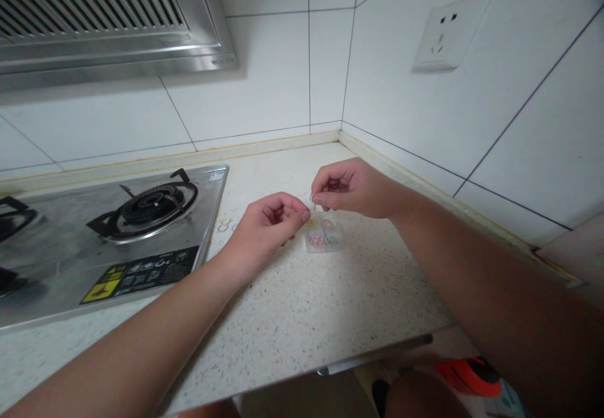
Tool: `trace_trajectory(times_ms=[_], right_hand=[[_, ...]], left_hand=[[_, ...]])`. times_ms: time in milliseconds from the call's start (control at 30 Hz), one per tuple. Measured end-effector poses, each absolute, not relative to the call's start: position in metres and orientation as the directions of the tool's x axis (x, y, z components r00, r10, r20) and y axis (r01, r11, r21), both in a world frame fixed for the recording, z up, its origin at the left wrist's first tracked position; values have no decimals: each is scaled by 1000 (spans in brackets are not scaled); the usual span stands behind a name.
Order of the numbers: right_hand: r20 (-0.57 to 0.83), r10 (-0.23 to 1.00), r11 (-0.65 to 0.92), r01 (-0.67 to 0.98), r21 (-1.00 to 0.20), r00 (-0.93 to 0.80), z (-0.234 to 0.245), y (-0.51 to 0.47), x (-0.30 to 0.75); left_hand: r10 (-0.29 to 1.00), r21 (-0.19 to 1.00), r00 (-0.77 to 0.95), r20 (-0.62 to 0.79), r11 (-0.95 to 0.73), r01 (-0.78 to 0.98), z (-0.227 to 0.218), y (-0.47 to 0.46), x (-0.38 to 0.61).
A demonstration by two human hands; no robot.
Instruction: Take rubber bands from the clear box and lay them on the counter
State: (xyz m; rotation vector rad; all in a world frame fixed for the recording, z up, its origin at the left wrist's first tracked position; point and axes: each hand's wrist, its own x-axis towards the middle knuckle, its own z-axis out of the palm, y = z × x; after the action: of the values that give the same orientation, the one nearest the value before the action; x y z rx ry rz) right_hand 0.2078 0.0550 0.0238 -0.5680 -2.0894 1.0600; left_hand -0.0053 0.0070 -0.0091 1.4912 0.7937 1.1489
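Note:
Above the counter, my left hand (270, 221) is closed, thumb and index fingertip pressed together in a pinch. My right hand (352, 186) is also closed, its thumb and index finger pinching at a tiny pale, see-through piece (312, 201). The fingertips of both hands nearly meet there; whatever the left pinch holds is too small to name. Just below them lies a small clear plastic box (323, 248) with compartments of little yellow, pink, red and green items, its far part hidden by the hands. Several small rings or loops (224, 224) lie to the left of my left hand.
A steel gas hob (155, 216) with black burners takes up the left, under a slatted range hood (141, 59). White tiled walls meet in a corner behind the speckled counter (302, 317). A wall socket (441, 37) is at upper right. An orange-red object (472, 377) is below the counter edge.

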Motion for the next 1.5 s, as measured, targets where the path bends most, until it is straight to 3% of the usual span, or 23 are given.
trace_trajectory(times_ms=[933, 1167, 1500], right_hand=[[385, 688, 526, 57, -849, -615, 31, 53, 211], [52, 663, 545, 435, -716, -746, 40, 54, 229], [-262, 655, 523, 676, -519, -708, 34, 61, 230]], left_hand=[[879, 959, 413, 236, -280, 48, -8, 3, -5], [875, 950, 425, 231, -296, 95, -8, 4, -7], [875, 946, 429, 225, -302, 118, -10, 5, -8]])
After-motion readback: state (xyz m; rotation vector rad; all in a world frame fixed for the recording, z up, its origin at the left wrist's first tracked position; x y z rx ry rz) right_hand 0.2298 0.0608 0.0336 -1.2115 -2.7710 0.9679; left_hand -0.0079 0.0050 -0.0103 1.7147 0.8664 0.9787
